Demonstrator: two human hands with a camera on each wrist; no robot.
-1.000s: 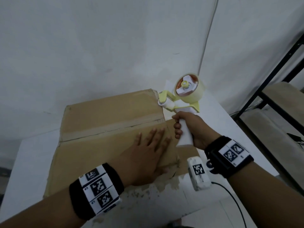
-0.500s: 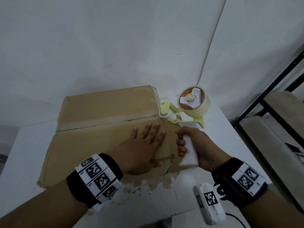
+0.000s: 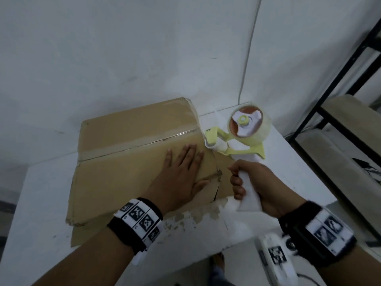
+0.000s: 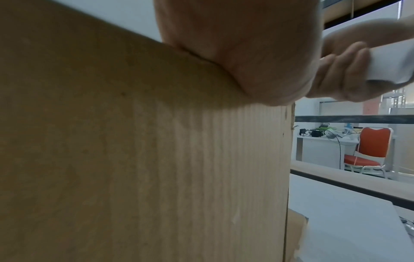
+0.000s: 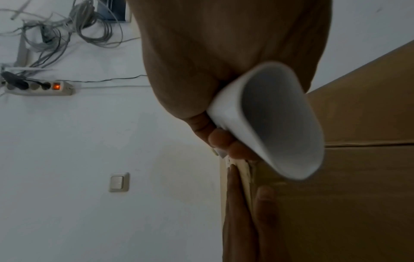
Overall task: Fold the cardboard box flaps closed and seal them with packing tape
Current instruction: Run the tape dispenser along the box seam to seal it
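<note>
A brown cardboard box [image 3: 127, 153] stands on a white table [image 3: 37, 195] with its top flaps folded down; clear tape runs along the centre seam [image 3: 140, 143]. My left hand [image 3: 181, 172] lies flat on the near flap by the box's right edge, fingers straight. My right hand [image 3: 253, 188] grips the white handle [image 3: 249, 195] of a yellow-green tape dispenser [image 3: 237, 139]. Its roller end touches the box's right edge at the seam. The clear tape roll [image 3: 249, 124] sits on top. In the wrist views I see the left palm [image 4: 235, 53] pressed on cardboard [image 4: 134, 159] and the hollow handle end [image 5: 275, 120] against the box [image 5: 358, 177].
A black metal shelf frame with wooden boards [image 3: 350, 112] stands to the right. The white wall [image 3: 123, 48] rises close behind the box, with a thin cable [image 3: 249, 48] running down it. The table's near edge has chipped paint [image 3: 195, 215].
My right hand has drawn the dispenser down and to the right, off the box top to its right edge. The left hand stays pressed on the flap.
</note>
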